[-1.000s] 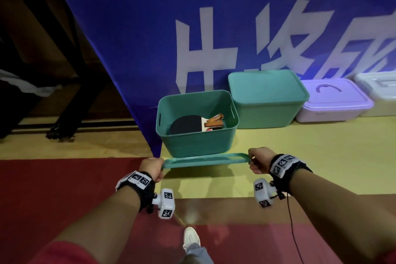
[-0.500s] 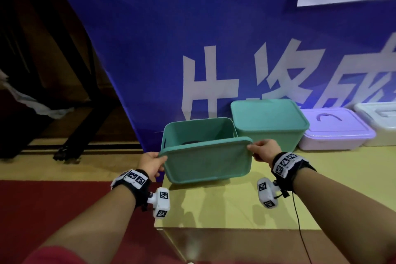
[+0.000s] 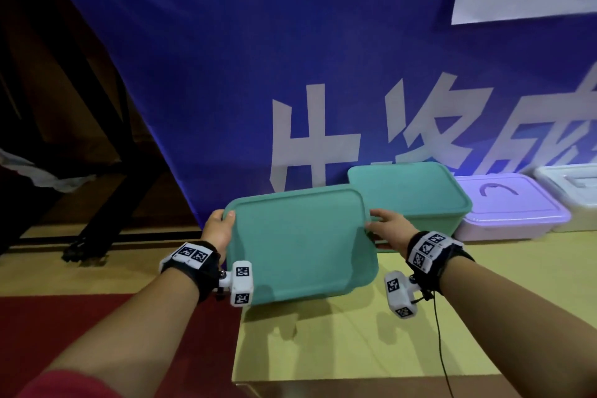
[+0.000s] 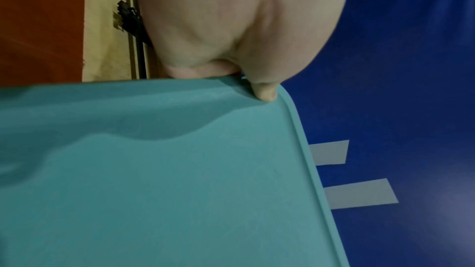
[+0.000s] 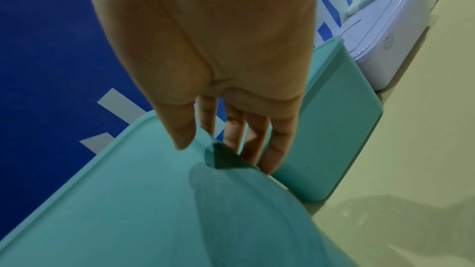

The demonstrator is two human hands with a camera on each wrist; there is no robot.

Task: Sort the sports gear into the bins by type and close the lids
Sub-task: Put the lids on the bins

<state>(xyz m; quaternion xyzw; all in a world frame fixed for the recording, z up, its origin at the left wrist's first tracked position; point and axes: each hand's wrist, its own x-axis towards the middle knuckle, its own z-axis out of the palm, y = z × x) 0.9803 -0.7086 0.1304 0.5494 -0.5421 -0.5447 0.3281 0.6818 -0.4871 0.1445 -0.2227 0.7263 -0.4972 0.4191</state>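
I hold a teal lid (image 3: 300, 242) flat-side up with both hands, over the open teal bin, which it hides along with its contents. My left hand (image 3: 218, 229) grips the lid's left edge near the far corner, thumb (image 4: 266, 92) on top. My right hand (image 3: 387, 229) pinches the right edge, thumb (image 5: 180, 129) above and fingers (image 5: 277, 145) underneath. In the wrist views the lid (image 4: 180, 170) (image 5: 154, 200) fills the lower half. Whether it is seated on the bin I cannot tell.
A second teal bin (image 3: 416, 191) with its lid on stands just right of and behind the held lid. Further right are a closed lilac box (image 3: 507, 203) and a white box (image 3: 571, 184). A blue banner (image 3: 290, 58) rises behind them. Dark stand legs (image 3: 97, 229) are at left.
The lid has risen from floor level in front of the bin and moved forward over its opening. The paddles seen inside the bin earlier are now covered.
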